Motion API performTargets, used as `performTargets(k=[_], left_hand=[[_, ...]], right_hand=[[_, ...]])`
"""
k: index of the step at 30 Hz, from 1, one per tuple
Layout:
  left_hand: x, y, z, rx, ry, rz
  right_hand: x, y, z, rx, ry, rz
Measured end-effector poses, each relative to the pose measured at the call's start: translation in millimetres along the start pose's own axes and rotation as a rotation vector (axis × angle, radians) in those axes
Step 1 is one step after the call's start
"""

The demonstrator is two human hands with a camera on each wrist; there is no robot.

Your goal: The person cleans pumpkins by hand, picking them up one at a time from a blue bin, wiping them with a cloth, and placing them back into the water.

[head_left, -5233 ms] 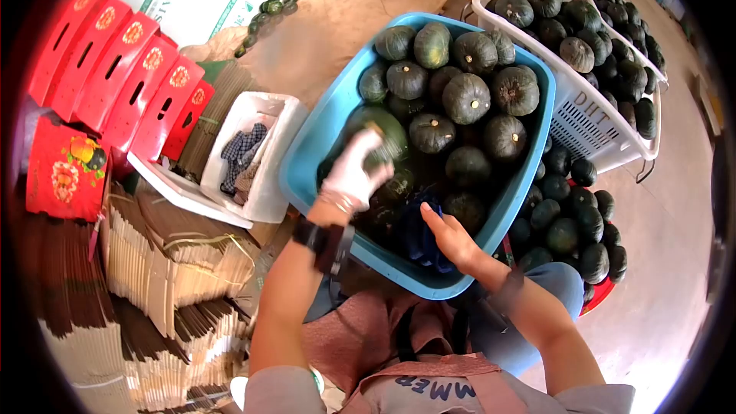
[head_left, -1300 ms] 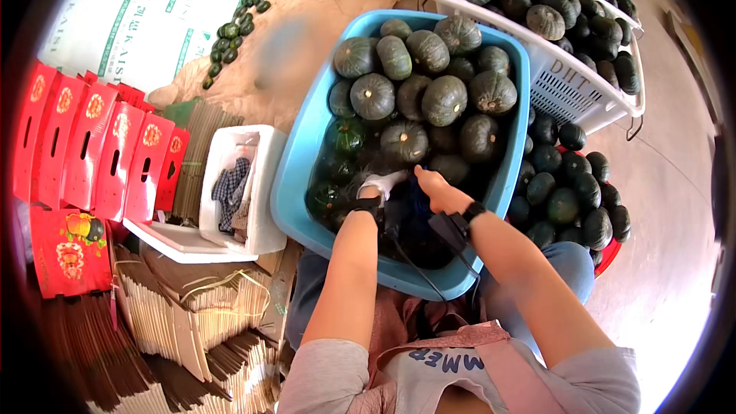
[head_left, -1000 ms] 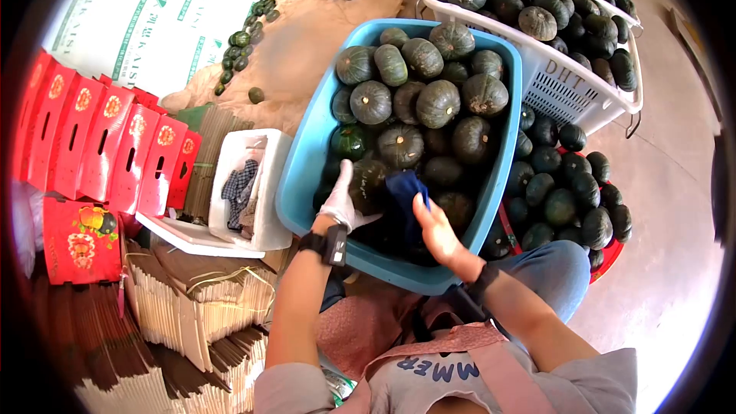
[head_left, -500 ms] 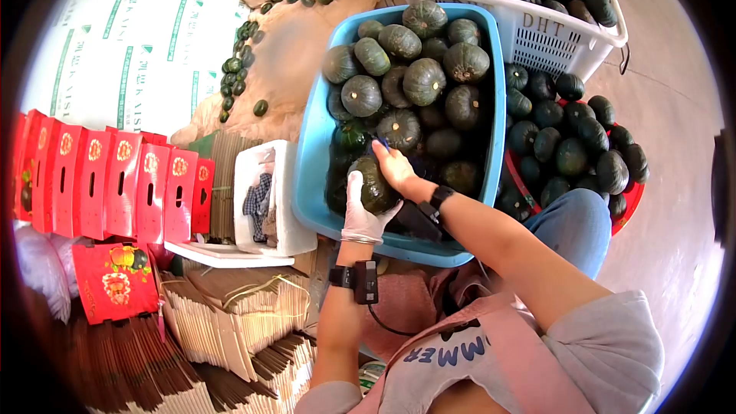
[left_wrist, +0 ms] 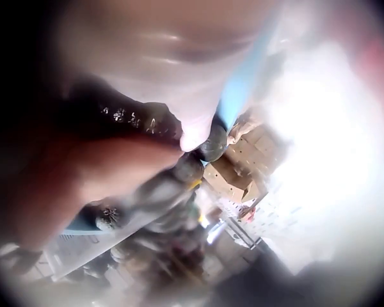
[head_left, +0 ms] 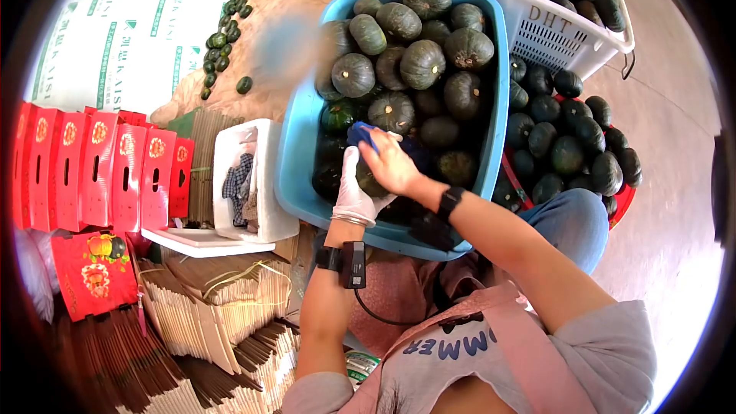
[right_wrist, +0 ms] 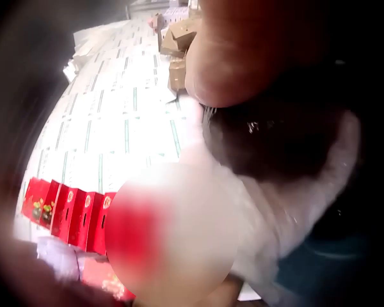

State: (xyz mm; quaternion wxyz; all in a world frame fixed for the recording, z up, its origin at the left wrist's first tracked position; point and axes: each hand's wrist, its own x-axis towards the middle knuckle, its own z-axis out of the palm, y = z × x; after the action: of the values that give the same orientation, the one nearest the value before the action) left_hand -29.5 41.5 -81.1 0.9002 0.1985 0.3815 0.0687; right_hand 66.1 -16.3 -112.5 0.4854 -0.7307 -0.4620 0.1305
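In the head view a green-black pumpkin [head_left: 369, 181] is gripped low in the blue tub by my left hand [head_left: 356, 198], which wears a white glove, its thumb up along the near side. My bare right hand [head_left: 395, 165] lies across the top of that pumpkin and holds a dark blue cloth [head_left: 359, 134] against its far side. Much of the pumpkin is hidden under the hands. The right wrist view shows its dark wet skin [right_wrist: 269, 141] cradled by the gloved fingers [right_wrist: 285, 208]. Other pumpkins [head_left: 422, 64] fill the tub's far part.
The blue tub's rim [head_left: 287, 165] surrounds the work. To the right, pumpkins heap in a red basket [head_left: 626, 203] and a white crate [head_left: 567, 31]. Leftward are a foam box [head_left: 282, 211], red gift boxes [head_left: 96, 172] and folded cardboard [head_left: 222, 314]. Small pumpkins [head_left: 244, 85] lie beyond.
Both hands dipped deep into the tub 1.3 s ago. Afterwards the left hand brought up a pumpkin, and the right hand with the blue cloth moved left from beside it onto its top.
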Motion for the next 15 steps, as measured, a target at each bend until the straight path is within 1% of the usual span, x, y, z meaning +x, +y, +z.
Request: performTargets(k=[1,2,3,4,5,6,7,8,10,12,14,15], left_hand=[[-6,-2,5,0.156,0.111,0.013],[-6,-5,9,0.194,0.141,0.037],[-8,-5,10,0.2,0.108,0.095],[-9,-6,12,0.205,0.073,0.154],[-19,-2,23,0.137,0.114,0.157],[-23,4,27,0.087,0.025,0.161],[-26,9,30,0.019,-0.046,0.137],[-27,13,30,-0.05,-0.118,0.112],[-28,16,31,-0.102,-0.135,0.111],[-31,20,37,-0.064,-0.091,0.185],[-30,24,34,-0.043,-0.085,0.185],[-29,24,32,0.029,-0.069,0.183]], right_hand=[[10,6,-5,0.111,-0.085,0.275],[24,-7,-26,0.223,-0.169,0.55],[33,-2,-27,0.166,-0.065,0.521],[29,8,-37,0.226,-0.148,0.56],[24,19,-39,0.528,-0.171,0.632],[20,35,-35,0.833,-0.194,0.692],[9,56,-21,0.834,-0.153,0.514],[2,34,-41,1.133,-0.203,0.749],[-7,30,-49,1.229,-0.177,0.708],[-12,22,-64,1.192,-0.187,0.664],[-18,16,-61,1.165,-0.19,0.627],[-21,13,-54,0.776,-0.007,0.314]])
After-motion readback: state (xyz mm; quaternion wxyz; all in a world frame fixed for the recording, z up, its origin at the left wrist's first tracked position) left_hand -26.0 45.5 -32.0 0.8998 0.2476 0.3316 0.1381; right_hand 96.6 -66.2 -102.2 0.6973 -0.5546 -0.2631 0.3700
